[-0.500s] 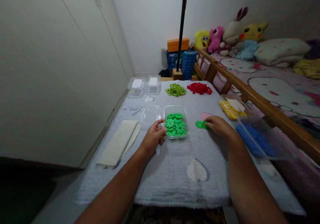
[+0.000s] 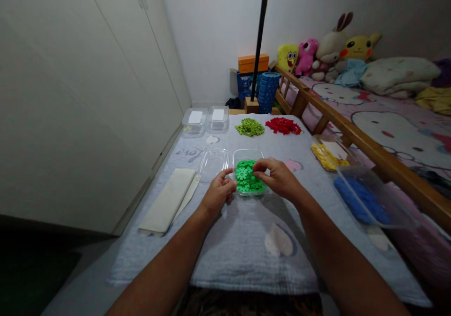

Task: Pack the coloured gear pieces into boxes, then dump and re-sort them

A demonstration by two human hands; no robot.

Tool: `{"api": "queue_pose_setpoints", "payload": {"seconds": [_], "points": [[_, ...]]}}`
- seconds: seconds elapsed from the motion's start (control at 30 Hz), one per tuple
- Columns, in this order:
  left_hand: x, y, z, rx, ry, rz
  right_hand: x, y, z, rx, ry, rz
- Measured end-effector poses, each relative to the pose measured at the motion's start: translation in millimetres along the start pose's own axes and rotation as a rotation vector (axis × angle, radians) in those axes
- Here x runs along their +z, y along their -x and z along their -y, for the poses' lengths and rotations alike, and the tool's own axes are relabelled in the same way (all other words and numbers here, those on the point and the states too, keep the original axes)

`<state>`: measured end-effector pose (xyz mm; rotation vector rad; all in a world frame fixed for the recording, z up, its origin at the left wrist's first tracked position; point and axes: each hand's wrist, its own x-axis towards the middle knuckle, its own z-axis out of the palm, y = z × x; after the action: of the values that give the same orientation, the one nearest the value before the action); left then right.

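Where my left hand (image 2: pixel 219 191) sits at the left edge of the clear box (image 2: pixel 248 153), its thumb and index finger stand apart. My right hand (image 2: pixel 278 176): over the box's right side, fingers drawn close; whether they clamp a piece, I cannot tell from the head view. Green pieces (image 2: pixel 244 183): heaped inside the box, on the cloth-covered bench (image 2: pixel 239 240). Clear lid (image 2: pixel 213 161): just left of the box. Beyond: light-green pile (image 2: pixel 250 127), red pile (image 2: pixel 283 125).

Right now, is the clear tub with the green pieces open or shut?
Open: the green snowflake-shaped pieces lie uncovered in the clear plastic tub, right hand over them.
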<state>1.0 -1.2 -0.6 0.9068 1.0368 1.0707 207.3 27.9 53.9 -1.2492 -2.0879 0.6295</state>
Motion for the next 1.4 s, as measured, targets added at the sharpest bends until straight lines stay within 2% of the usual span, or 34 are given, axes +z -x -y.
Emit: {"api": "queue_pose_setpoints", "payload": {"seconds": [0.07,0.13,0.27,0.33,0.43,0.5,0.6,0.73,0.83,0.93,1.13,1.27,1.4], "points": [[0.2,0.3,-0.9,-0.005,-0.002,0.008,7.0,-2.7,-0.1,-0.013,0.043,0.029],[0.4,0.6,-1.7,-0.008,0.0,0.016,6.8,-4.2,-6.4,-0.013,0.08,-0.004],[-0.4,0.3,-0.9,-0.006,0.013,0.019,-17.1,-3.0,-32.9,0.052,0.14,-0.188],[-1.0,-0.5,0.1,-0.007,0.015,0.021,-33.2,0.2,-50.5,0.13,0.162,-0.221],[-1.5,-1.4,1.0,-0.005,0.017,0.021,-46.6,8.0,-77.5,0.292,0.201,-0.154],[-1.3,-1.5,0.7,-0.006,0.014,0.016,-44.9,13.8,-93.2,0.357,0.214,-0.07],[-0.5,-1.0,-0.4,-0.009,0.005,0.014,-33.1,20.1,-109.6,0.322,0.246,0.011],[0.4,-0.1,-1.8,-0.007,0.005,0.012,-23.7,22.7,-117.7,0.321,0.225,-0.015],[1.1,0.5,-2.8,-0.01,0.002,0.006,-26.9,23.1,-115.0,0.378,0.106,-0.046],[2.2,1.6,-4.4,-0.011,0.006,0.005,-32.7,22.1,-102.3,0.387,-0.04,-0.11],[3.6,4.0,-7.8,-0.022,-0.001,0.005,-31.7,8.3,-46.1,0.244,-0.335,-0.195],[2.4,2.6,-6.3,-0.02,0.005,0.019,-19.8,-4.3,-19.4,0.156,-0.273,-0.15],[1.2,0.4,-3.3,-0.007,0.013,0.024,-7.5,-12.9,-16.5,0.093,-0.137,-0.105]]}}
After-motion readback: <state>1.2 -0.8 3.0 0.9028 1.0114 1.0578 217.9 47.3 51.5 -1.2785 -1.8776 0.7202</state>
